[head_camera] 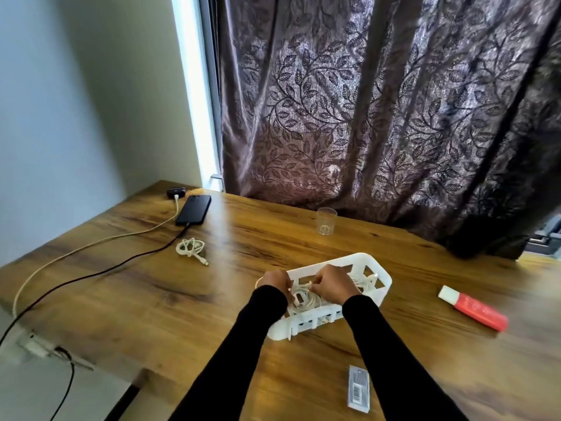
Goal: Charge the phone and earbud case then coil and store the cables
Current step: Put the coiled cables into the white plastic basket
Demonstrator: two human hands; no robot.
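Head view: both hands grip white cable over basket.

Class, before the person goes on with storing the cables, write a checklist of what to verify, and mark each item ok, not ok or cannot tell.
1. Phone has a black cable plugged in: ok.
2. Earbud case has a white cable plugged in: ok.
3. Both hands, left hand and right hand, hold the white cable over the basket: ok.
4. That cable fully coiled: cannot tell.
5. Spare coiled cable stored in basket: not ok, it lies on the table.
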